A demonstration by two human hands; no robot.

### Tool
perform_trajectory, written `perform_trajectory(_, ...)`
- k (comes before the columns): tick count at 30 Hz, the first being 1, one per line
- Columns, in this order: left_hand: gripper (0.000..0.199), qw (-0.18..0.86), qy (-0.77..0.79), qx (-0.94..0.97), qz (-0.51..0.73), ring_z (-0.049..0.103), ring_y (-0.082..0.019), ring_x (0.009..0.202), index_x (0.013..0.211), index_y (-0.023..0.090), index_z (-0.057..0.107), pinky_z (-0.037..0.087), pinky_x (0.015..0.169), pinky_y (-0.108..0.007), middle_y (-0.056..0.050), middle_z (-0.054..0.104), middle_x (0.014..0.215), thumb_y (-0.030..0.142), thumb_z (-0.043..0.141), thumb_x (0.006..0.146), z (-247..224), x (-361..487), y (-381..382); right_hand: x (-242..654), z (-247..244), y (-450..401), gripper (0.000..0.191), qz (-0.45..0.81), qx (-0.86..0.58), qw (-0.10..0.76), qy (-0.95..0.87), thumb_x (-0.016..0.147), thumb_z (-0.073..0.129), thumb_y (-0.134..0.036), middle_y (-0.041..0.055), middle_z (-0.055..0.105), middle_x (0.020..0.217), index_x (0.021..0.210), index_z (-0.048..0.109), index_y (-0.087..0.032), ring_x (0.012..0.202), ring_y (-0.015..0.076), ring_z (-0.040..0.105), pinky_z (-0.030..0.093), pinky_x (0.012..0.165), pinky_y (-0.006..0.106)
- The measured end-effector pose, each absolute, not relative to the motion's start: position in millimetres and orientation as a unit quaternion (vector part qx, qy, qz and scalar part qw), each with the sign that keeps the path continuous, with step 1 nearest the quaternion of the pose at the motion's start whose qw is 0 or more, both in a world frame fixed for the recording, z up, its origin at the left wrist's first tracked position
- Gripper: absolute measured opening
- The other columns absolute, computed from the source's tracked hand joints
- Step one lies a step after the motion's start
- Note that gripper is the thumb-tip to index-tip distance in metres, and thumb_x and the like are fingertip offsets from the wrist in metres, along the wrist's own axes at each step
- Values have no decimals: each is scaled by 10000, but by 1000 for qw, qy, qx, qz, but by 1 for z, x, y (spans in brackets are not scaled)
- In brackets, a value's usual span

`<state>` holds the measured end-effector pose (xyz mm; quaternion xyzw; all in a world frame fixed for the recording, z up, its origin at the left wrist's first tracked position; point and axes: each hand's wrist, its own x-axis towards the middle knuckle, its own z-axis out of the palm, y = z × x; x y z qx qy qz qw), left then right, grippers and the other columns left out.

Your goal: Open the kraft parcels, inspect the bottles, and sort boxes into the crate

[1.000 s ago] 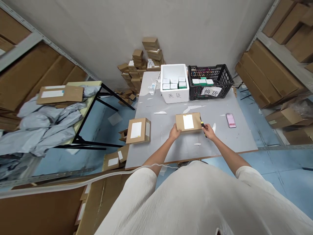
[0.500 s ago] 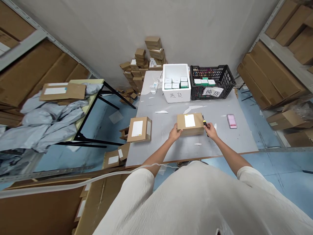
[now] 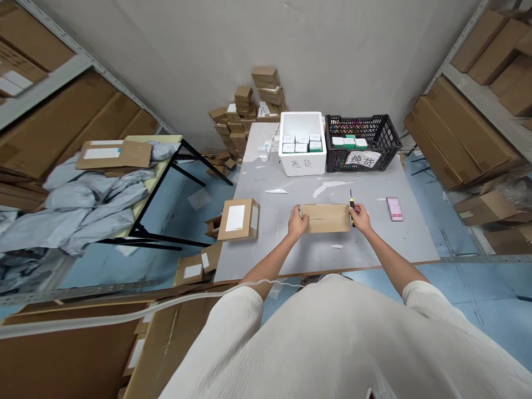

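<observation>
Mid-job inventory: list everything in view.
table: 1, grey, centre
held box: 1, brown, over table
knife: 1, black-yellow, beside held box
other box: 1, brown, table's left
tub: 1, white, table's far side
crate: 1, black, right of tub
cartons: several, white-green, in tub and crate
phone: 1, pink, table's right
side table: 1, yellowish, left
bags: several, grey, on side table
stacked boxes: many, brown, beyond table
shelves: 2, grey, both sides
shelf boxes: many, brown, both sides
left hand: 1, bare, on held box
right hand: 1, bare, gripping knife
shirt: 1, white, below
</observation>
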<state>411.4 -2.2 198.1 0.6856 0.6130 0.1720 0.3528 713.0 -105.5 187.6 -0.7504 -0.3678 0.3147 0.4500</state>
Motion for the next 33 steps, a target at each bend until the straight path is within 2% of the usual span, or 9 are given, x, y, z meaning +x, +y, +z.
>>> perform_trajectory(2,634,344,580,709,205,679,-309,1249,1575,219,436,545,1101,-474,-180,567,1520,291,605,969,194,410,-5,716,183,-101,545,320,-736,467,-371,844,635,-730,69,787,1070,1141,591,-275,973,250,728,589,938,425)
perform_trajectory(6,685,354,521,748,211,609,-328,1365,1575,256,451,552,1129,-493,-157,486,1567,243,643,918,184,410,-11,719,175,-95,584,329,-727,472,-374,832,646,-748,105,772,1190,1167,606,-271,1055,266,729,570,1037,477)
perform_trajectory(9,745,371,511,754,180,545,-354,1453,1615,279,416,539,1155,-507,-151,424,1634,272,680,919,175,412,-11,716,172,-96,577,335,-733,456,-377,831,641,-748,101,772,1203,1159,607,-274,1065,269,727,568,1040,484)
perform_trajectory(13,809,369,515,759,150,514,-380,1478,1690,258,341,495,1193,-535,-180,364,1698,278,666,949,167,415,-9,709,178,-98,556,327,-743,440,-383,850,612,-744,87,795,1092,1136,605,-267,1026,269,722,576,983,450)
perform_trajectory(22,794,326,514,785,118,536,-396,1435,1724,262,348,452,1201,-536,-192,410,1680,341,649,994,172,408,-12,706,197,-100,482,316,-776,396,-376,897,568,-703,48,814,965,1112,618,-274,915,265,728,573,855,407)
perform_trajectory(27,667,300,516,796,99,540,-388,1419,1689,280,404,453,1173,-540,-194,383,1712,352,583,1050,183,410,-23,710,199,-98,438,323,-788,368,-372,927,559,-630,69,811,1044,1127,657,-253,936,245,729,576,867,384)
perform_trajectory(30,557,242,508,820,107,466,-391,1485,1605,321,516,400,1207,-571,-162,407,1709,262,556,1053,191,415,-30,712,204,-95,433,290,-796,355,-395,968,514,-588,118,796,1132,1129,703,-233,1015,268,725,566,905,386)
perform_trajectory(33,585,213,457,858,97,467,-351,1487,1555,319,566,354,1244,-549,-145,544,1590,117,514,1008,196,419,-33,711,211,-93,488,230,-796,338,-446,1025,429,-576,144,791,1128,1132,749,-223,1065,304,702,541,940,394)
